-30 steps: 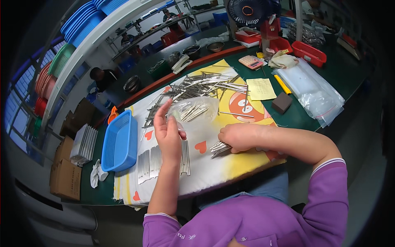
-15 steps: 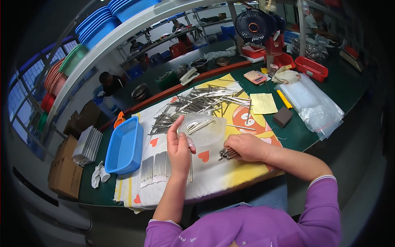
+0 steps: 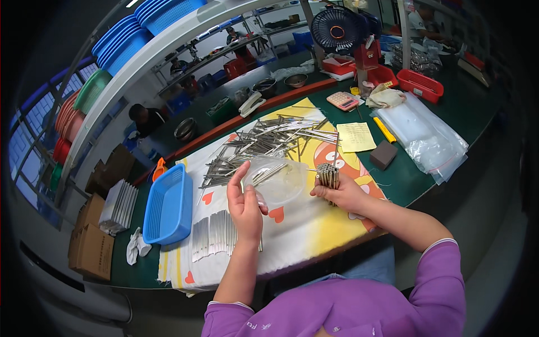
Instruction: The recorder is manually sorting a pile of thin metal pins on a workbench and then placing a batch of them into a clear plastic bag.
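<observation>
Head view: right hand (image 3: 346,194) clasps rod bundle (image 3: 327,176); left hand (image 3: 246,212) beside clear plastic (image 3: 291,188) (grip: can't tell). Rod row (image 3: 213,236) looks laid out, loose heap (image 3: 264,139) left.

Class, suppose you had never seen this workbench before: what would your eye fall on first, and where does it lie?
Probably the tangled heap of metal rods, across the far part of the cloth. Close behind comes the bundle of rods in the right hand, right of the cloth's middle. The bright blue basket also stands out, at the cloth's left edge.
</observation>
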Tool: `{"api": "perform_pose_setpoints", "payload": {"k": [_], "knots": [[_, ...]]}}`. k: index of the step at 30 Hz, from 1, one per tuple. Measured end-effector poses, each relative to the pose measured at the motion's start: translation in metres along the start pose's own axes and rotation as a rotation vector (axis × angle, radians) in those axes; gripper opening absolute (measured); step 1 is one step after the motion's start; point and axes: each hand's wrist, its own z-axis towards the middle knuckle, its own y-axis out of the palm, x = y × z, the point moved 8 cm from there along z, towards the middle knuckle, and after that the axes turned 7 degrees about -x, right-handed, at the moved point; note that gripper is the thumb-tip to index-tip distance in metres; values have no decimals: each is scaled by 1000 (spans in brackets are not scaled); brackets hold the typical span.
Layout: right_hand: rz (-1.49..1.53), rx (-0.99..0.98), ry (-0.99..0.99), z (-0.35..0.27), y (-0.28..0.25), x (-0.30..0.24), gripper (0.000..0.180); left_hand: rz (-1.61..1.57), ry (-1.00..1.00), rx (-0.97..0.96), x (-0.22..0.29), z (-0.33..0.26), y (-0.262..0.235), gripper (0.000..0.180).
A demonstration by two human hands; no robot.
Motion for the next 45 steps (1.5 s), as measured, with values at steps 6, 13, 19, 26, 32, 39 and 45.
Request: {"api": "perform_pose_setpoints", "payload": {"k": [6,13,19,26,32,39,45], "knots": [[79,58,-77,-8,-4,-9,19,14,-17,-7,1,-6,-2,31],[-87,221,-19,-9,-14,-7,19,109,-106,-21,-3,-9,-1,34],[-340,-144,66,-19,38,-84,22,355,-74,-75,-15,-17,-1,39],[-155,-422,699,-6,60,7,18,942,334,-385,-4,-56,53,66],[611,77,591,13,74,58,20,962,216,-433,-7,-79,72,70],[256,187,445,89,67,95,28,856,183,-352,-2,-56,75,67],[-965,-401,12,56,74,45,34,749,188,-363,4,-56,61,64]]}}
